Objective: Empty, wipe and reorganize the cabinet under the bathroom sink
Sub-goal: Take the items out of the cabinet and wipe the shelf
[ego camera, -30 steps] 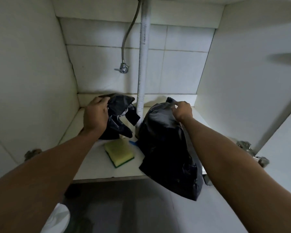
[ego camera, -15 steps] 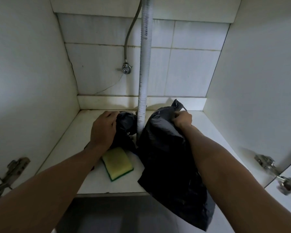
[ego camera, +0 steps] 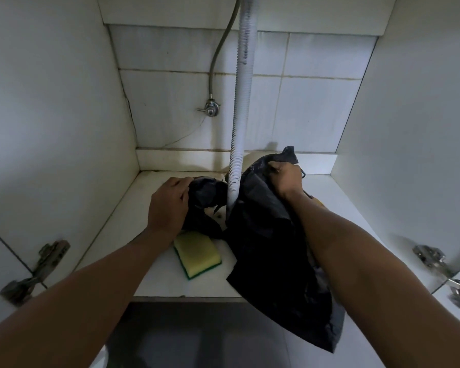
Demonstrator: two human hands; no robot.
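From the head view, both bare forearms reach forward into the open cabinet under the sink. The left hand [ego camera: 168, 205] lies palm down with the wrist nearly straight, its grip clamped over a small crumpled black bag [ego camera: 206, 200] that sits on the cabinet floor [ego camera: 133, 221] just left of the white corrugated drain pipe [ego camera: 241, 115]. The right hand [ego camera: 287, 177] is further back and higher, wrist bent down, its grip pinched together on the gathered neck of a large black bag [ego camera: 271, 261]. That bag stands to the right of the pipe, touching it, and its lower part hangs over the front edge of the cabinet floor. A yellow sponge [ego camera: 197, 253] with a green underside lies flat near the front edge, between the two forearms, just beside the large bag and partly under the small one. A metal valve [ego camera: 211, 108] with a grey hose sits on the tiled back wall. Door hinges [ego camera: 37, 269] show at both sides.
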